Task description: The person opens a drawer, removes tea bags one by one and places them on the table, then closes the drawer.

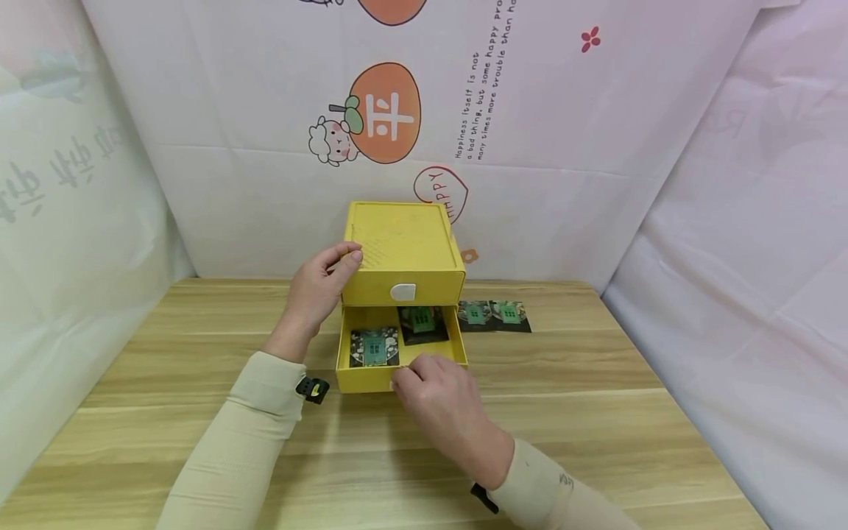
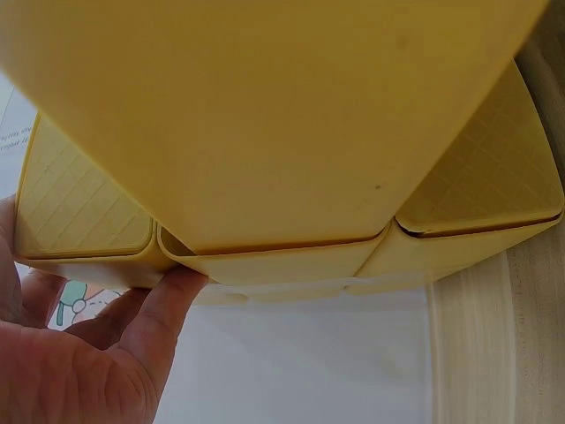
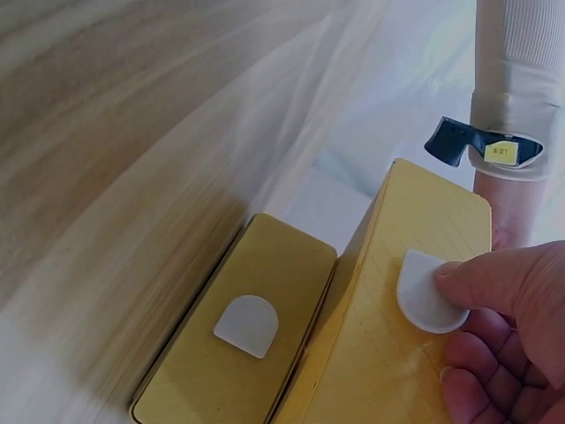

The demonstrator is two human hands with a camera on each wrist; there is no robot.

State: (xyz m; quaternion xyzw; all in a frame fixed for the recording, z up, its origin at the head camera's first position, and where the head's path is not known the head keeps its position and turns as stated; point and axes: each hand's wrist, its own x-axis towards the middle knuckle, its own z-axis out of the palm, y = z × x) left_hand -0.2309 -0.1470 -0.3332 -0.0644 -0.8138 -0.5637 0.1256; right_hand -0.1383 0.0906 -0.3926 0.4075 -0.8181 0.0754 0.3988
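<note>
A yellow two-drawer storage box (image 1: 405, 235) stands on the table, its lower drawer (image 1: 366, 380) pulled out and the upper one closed. My left hand (image 1: 316, 288) holds the box at its upper left edge. In the left wrist view the left thumb (image 2: 168, 309) touches a yellow edge. My right hand (image 1: 445, 401) is at the lower drawer's front, pinching its white tab handle (image 3: 428, 291); in the right wrist view the thumb presses on the tab. Inside the drawer lie two flat dark packets with green labels, one at front left (image 1: 374, 347), one farther back (image 1: 422, 324).
Two more dark, green-labelled packets (image 1: 493, 315) lie side by side on the wooden table (image 1: 563, 412), right of the box. The upper drawer has its own white tab (image 1: 403, 292). A printed white cloth (image 1: 265, 191) hangs behind, with pale sheets at both sides.
</note>
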